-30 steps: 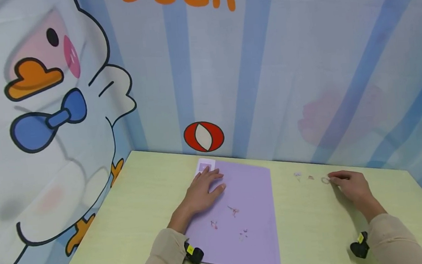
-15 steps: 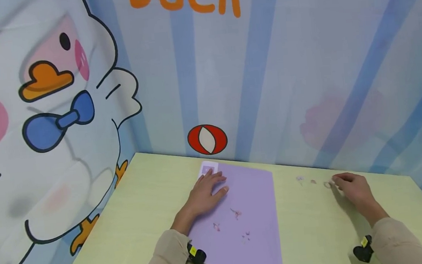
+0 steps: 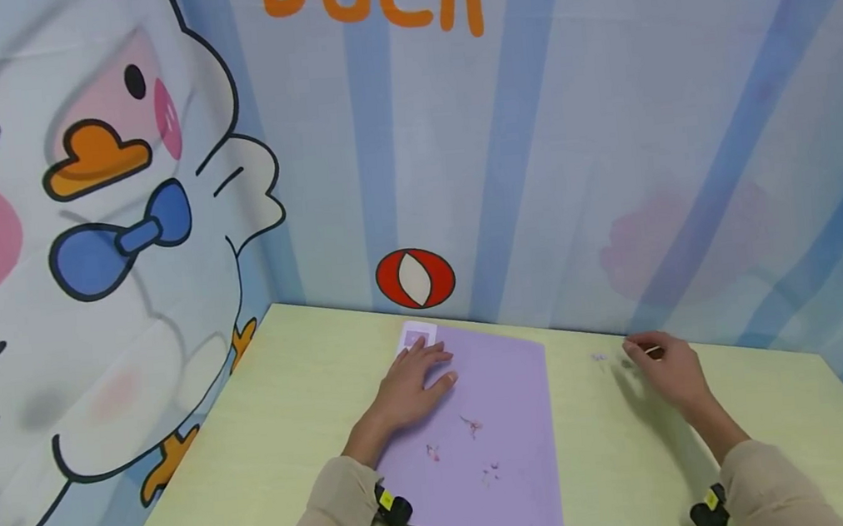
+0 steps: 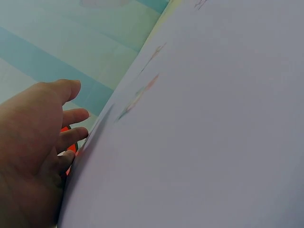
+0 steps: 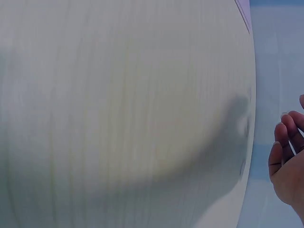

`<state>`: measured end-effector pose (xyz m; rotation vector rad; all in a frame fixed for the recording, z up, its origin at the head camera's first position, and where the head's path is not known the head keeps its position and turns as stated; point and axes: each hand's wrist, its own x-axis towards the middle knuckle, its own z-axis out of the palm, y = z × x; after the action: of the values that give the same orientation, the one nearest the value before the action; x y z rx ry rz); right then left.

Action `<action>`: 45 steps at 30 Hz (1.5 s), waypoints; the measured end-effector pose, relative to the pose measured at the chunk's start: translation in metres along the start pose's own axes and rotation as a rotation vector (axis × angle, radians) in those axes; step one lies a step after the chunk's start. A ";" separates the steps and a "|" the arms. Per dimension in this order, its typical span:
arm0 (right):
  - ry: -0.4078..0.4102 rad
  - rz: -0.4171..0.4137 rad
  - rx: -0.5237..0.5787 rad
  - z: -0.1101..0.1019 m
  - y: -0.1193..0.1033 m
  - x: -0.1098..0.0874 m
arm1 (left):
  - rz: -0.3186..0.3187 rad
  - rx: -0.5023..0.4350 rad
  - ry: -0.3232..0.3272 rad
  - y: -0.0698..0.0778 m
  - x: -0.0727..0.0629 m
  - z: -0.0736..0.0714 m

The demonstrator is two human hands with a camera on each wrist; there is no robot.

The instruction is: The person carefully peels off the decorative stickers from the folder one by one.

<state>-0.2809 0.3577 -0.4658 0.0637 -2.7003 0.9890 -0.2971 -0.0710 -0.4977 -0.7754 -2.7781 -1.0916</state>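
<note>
My left hand [image 3: 406, 394] rests on the upper left of a purple sheet [image 3: 500, 390], its fingers spread and nearly straight. Its fingertips touch a small white card with a purple square [image 3: 418, 336] at the sheet's corner. Several small flat flower figures [image 3: 472, 426], like stickers, lie on the sheet. Over the table to the right, my right hand [image 3: 668, 371] hovers with loosely bent fingers. Nothing shows between them in the right wrist view. A pale flower piece [image 3: 599, 358] lies left of it; a second small piece [image 3: 626, 364] sits partly behind its fingertips. A ring-shaped piece [image 5: 242, 167] lies nearby.
The pale yellow table [image 3: 311, 373] meets a striped blue backdrop [image 3: 428, 170] at its back edge. A duck-printed sheet [image 3: 153, 295] stands along the left side. Each wrist carries a small black camera [image 3: 394, 509].
My right hand has moved left from the ring-shaped piece to above the small middle piece. My left hand stays on the purple sheet. The head view has shifted slightly.
</note>
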 end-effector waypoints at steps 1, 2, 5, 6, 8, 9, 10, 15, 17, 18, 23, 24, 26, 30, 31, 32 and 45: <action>0.002 -0.024 0.002 0.004 -0.005 0.000 | -0.001 -0.001 -0.002 0.000 0.000 0.001; 0.005 -0.047 0.007 0.008 -0.010 0.000 | 0.002 -0.003 0.002 0.000 0.000 0.001; -0.009 -0.103 0.035 0.020 -0.025 0.001 | -0.003 0.000 -0.001 -0.001 0.001 0.002; -0.015 -0.113 0.048 0.023 -0.030 0.000 | -0.003 -0.001 -0.001 -0.001 0.001 0.003; -0.032 -0.132 0.071 0.029 -0.039 0.000 | -0.004 0.006 -0.004 -0.001 0.001 0.003; -0.044 -0.142 0.078 0.033 -0.044 -0.001 | -0.007 0.009 -0.009 -0.001 0.001 0.003; -0.055 -0.152 0.085 0.036 -0.047 -0.002 | -0.005 0.006 -0.006 0.000 0.000 0.003; -0.114 -0.184 0.110 0.052 -0.062 -0.006 | -0.012 0.006 -0.013 0.002 -0.001 0.001; -0.141 -0.191 0.127 0.058 -0.067 -0.008 | -0.012 0.002 -0.008 0.003 -0.001 0.001; -0.155 -0.193 0.138 0.061 -0.070 -0.009 | -0.011 0.001 -0.008 0.003 -0.001 0.001; -0.223 -0.191 0.180 0.073 -0.082 -0.016 | 0.002 -0.001 0.007 0.003 -0.001 0.001; -0.236 -0.188 0.185 0.076 -0.085 -0.017 | 0.005 0.002 0.009 0.003 -0.002 0.001; -0.261 -0.186 0.196 0.082 -0.090 -0.020 | 0.003 0.000 0.014 0.002 -0.002 0.001; -0.328 -0.193 0.216 0.094 -0.100 -0.027 | -0.007 0.011 0.011 0.000 -0.002 0.002; -0.345 -0.200 0.219 0.098 -0.102 -0.030 | -0.011 0.010 0.010 0.000 -0.001 0.001; -0.362 -0.208 0.219 0.101 -0.105 -0.032 | -0.012 0.012 0.010 0.000 -0.001 0.002; -0.402 -0.446 0.059 0.129 -0.131 -0.045 | -0.019 0.033 0.005 -0.001 0.001 0.003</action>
<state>-0.2504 0.1726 -0.4899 0.9230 -2.7988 0.9918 -0.2980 -0.0690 -0.5004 -0.7434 -2.7970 -1.0470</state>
